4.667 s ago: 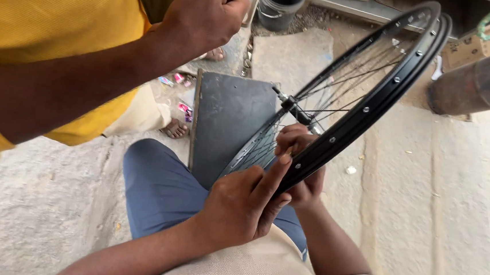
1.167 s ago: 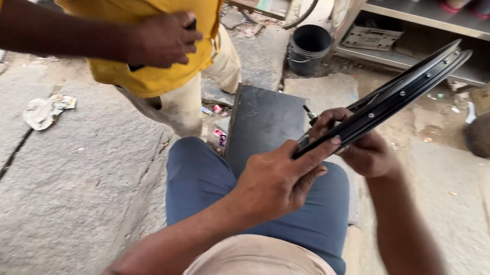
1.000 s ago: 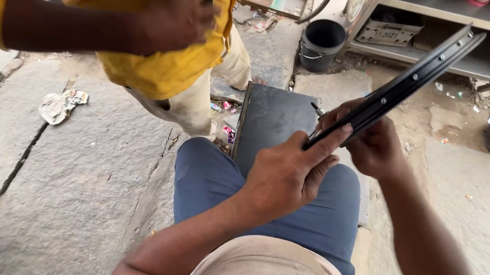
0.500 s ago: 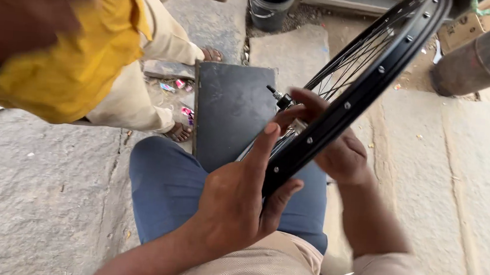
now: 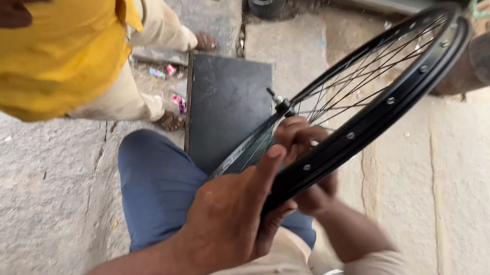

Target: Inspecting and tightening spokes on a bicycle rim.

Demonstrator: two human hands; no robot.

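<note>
**Wheel steadied over the lap, both hands on the rim**

We hold the black bicycle wheel [image 5: 373, 115] tilted across our lap, its lower arc resting near our blue-trousered thigh [image 5: 158, 192] and its upper arc rising toward the top right corner of the view; held so, the spokes and the hub axle [image 5: 280, 104] face us. Our left hand [image 5: 231, 217] presses flat against the near side of the rim, fingers stretched along it and the thumb tucked beneath, so its grip is closed on the wheel; our right hand [image 5: 306, 159] reaches through behind the rim among the spokes, fingers curled, and seems to clasp the wheel from the far side, though the rim hides part of it. A dark flat slab [image 5: 227, 110] lies on the stone floor [image 5: 28, 197] just beyond our knee; a person in a yellow shirt [image 5: 50, 49] stands at the upper left, bare feet beside the slab.

Against the picture from half a second before, the wheel keeps much the same tilt and both hands stay on it; the view has drawn slightly closer, and the standing person's hand now shows at the top left corner. A second ago the wheel was nearly edge-on to us, its spokes out of sight.
</note>
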